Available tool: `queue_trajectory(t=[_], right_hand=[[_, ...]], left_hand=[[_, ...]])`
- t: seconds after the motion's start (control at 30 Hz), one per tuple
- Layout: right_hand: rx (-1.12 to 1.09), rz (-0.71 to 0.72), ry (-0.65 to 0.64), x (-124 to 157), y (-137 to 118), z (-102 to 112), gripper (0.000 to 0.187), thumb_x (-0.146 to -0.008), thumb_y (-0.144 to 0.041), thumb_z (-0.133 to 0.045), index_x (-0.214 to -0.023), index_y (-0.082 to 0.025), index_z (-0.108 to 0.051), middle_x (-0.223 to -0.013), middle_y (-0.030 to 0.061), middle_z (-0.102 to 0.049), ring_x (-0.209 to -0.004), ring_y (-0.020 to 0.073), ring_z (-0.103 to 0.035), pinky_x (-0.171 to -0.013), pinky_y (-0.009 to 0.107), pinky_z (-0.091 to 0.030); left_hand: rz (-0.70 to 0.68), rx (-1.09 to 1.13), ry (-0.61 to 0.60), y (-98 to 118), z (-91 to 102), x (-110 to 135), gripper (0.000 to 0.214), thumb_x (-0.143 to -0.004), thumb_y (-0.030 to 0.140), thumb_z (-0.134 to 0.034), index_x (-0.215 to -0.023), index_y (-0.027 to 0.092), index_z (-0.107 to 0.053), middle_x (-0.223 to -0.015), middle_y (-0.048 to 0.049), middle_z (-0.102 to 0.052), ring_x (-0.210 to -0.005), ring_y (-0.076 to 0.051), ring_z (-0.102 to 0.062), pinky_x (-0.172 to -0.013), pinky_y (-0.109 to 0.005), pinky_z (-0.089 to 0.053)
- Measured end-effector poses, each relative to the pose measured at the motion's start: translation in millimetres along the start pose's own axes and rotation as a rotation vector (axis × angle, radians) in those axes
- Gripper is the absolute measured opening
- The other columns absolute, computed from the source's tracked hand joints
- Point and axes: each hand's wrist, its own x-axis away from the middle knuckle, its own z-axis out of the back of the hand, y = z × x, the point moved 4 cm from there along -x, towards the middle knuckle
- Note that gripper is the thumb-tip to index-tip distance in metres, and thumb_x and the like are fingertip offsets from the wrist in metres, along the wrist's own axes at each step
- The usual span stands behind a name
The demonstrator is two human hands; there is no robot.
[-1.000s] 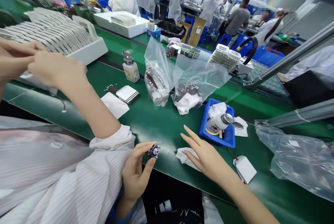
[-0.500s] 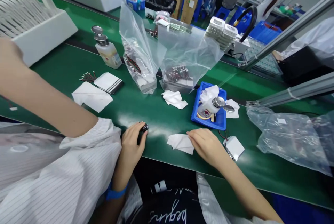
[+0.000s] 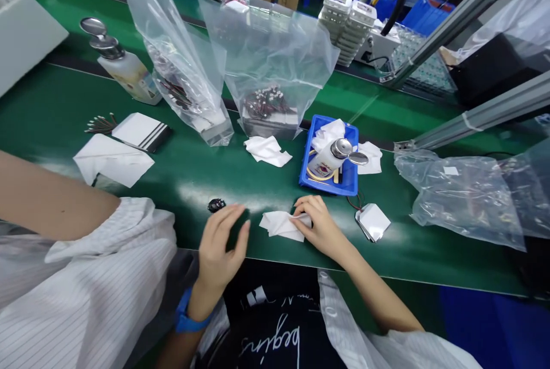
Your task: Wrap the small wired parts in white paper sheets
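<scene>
My left hand [image 3: 223, 246] hovers over the front of the green work surface, thumb and fingers apart, with nothing in it. Just beyond its fingertips lies a small shiny black lump [image 3: 216, 205], whose kind I cannot make out. My right hand [image 3: 320, 226] pinches the right side of a white wiping cloth [image 3: 279, 226] between thumb and fingers; most of the cloth lies on the surface. Right of that hand rests a small stack of white flat pieces [image 3: 373, 222] with dark wires. Behind it stands a blue tray [image 3: 329, 187] holding a pump bottle [image 3: 326, 160] and crumpled cloth.
Two clear plastic bags [image 3: 275, 42] with wired parts stand at the back. Another pump bottle [image 3: 129, 77] is at the left, near white-and-black flat pieces [image 3: 140, 131] and a cloth [image 3: 112, 160]. Another person's arm [image 3: 55, 197] reaches in from the left. Plastic bags [image 3: 464, 197] lie at right.
My left hand has let go of the black lump, which now lies on the surface. My right hand's fingers have bent and gathered the cloth's edge. The whole view has shifted.
</scene>
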Motion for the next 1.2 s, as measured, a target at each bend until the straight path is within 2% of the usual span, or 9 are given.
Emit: queue_trajectory(t=[0.1, 0.2, 0.3, 0.5, 0.67, 0.8, 0.97, 1.07, 1.2], right_hand=[[-0.089, -0.017, -0.031, 2.9, -4.0, 5.9, 0.005, -0.095, -0.024, -0.058, -0.091, -0.022, -0.056, -0.096, 0.0038, -0.065, -0.094, 0.0207, -0.059, -0.087, 0.038, -0.043], [-0.174, -0.047, -0.012, 8.9, -6.8, 15.8, 0.005, -0.095, -0.025, -0.059, -0.092, -0.022, -0.058, -0.09, 0.0019, -0.066, -0.086, 0.018, -0.061, -0.081, 0.033, -0.043], [-0.296, -0.124, 0.009, 15.4, -4.0, 26.3, 0.009, -0.093, -0.029, -0.063, -0.098, -0.023, -0.061, -0.094, 0.0016, -0.068, -0.088, 0.0175, -0.063, -0.08, 0.03, -0.045], [-0.498, -0.198, -0.139, 22.3, 3.5, 27.7, 0.017, -0.095, -0.035, -0.058, -0.093, -0.021, -0.066, -0.091, 0.0007, -0.067, -0.084, 0.0152, -0.061, -0.075, 0.026, -0.045], [-0.617, -0.282, -0.096, 26.3, 16.3, 24.9, 0.026, -0.094, -0.044, -0.058, -0.091, -0.019, -0.066, -0.082, -0.0004, -0.064, -0.072, 0.0125, -0.055, -0.064, 0.024, -0.042], [-0.606, -0.281, -0.065, 27.5, 19.0, 29.4, 0.024, -0.095, -0.042, -0.057, -0.091, -0.019, -0.066, -0.082, 0.0001, -0.064, -0.071, 0.0124, -0.054, -0.062, 0.024, -0.041], [-0.595, -0.267, -0.081, 31.0, 17.6, 37.5, 0.025, -0.095, -0.042, -0.058, -0.093, -0.019, -0.067, -0.085, 0.0014, -0.067, -0.075, 0.0139, -0.059, -0.064, 0.025, -0.045], [-0.512, -0.228, -0.081, 33.4, 16.8, 44.2, 0.021, -0.096, -0.039, -0.057, -0.096, -0.02, -0.068, -0.091, 0.0023, -0.07, -0.082, 0.0157, -0.063, -0.07, 0.026, -0.047], [-0.405, -0.189, -0.078, 34.6, 15.4, 49.7, 0.018, -0.097, -0.035, -0.055, -0.098, -0.021, -0.067, -0.096, 0.0025, -0.072, -0.089, 0.0175, -0.066, -0.079, 0.029, -0.05]], left_hand=[[0.002, 0.121, -0.246, 19.7, -31.1, -6.8, 0.039, -0.091, 0.016, -0.061, -0.129, 0.019, -0.055, -0.119, -0.0096, -0.063, -0.115, -0.024, -0.058, -0.1, -0.039, -0.048], [0.079, 0.282, -0.462, 29.6, -53.2, -12.0, 0.017, -0.097, 0.022, -0.054, -0.111, 0.02, -0.062, -0.103, -0.0056, -0.066, -0.1, -0.02, -0.06, -0.088, -0.034, -0.049], [0.223, 0.449, -0.587, 32.7, -60.0, -14.7, 0.015, -0.098, 0.026, -0.05, -0.092, 0.02, -0.062, -0.09, -0.0018, -0.063, -0.085, -0.015, -0.059, -0.077, -0.028, -0.046], [0.511, 0.678, -0.806, 29.7, -67.0, -7.4, 0.02, -0.094, 0.038, -0.055, -0.092, 0.019, -0.06, -0.083, 0.0001, -0.061, -0.076, -0.014, -0.056, -0.068, -0.025, -0.043], [0.643, 0.821, -0.858, 26.5, -71.5, -5.5, 0.027, -0.09, 0.044, -0.059, -0.097, 0.018, -0.064, -0.076, 0.0003, -0.061, -0.067, -0.013, -0.054, -0.06, -0.023, -0.041], [0.582, 0.755, -0.827, 27.1, -70.2, -10.3, 0.032, -0.093, 0.045, -0.054, -0.081, 0.017, -0.063, -0.069, 0.001, -0.057, -0.063, -0.012, -0.051, -0.059, -0.022, -0.039], [0.519, 0.641, -0.793, 28.4, -71.1, -11.5, 0.044, -0.097, 0.047, -0.044, -0.065, 0.018, -0.051, -0.061, 0.0029, -0.048, -0.058, -0.011, -0.043, -0.054, -0.022, -0.034], [0.482, 0.614, -0.796, 29.7, -72.8, -12.6, 0.038, -0.099, 0.044, -0.042, -0.077, 0.018, -0.06, -0.073, 0.0007, -0.061, -0.068, -0.013, -0.054, -0.062, -0.023, -0.041], [0.405, 0.594, -0.836, 33.7, -76.5, -13.3, 0.019, -0.094, 0.037, -0.056, -0.095, 0.02, -0.066, -0.088, 0.0, -0.069, -0.078, -0.015, -0.063, -0.07, -0.024, -0.047]])
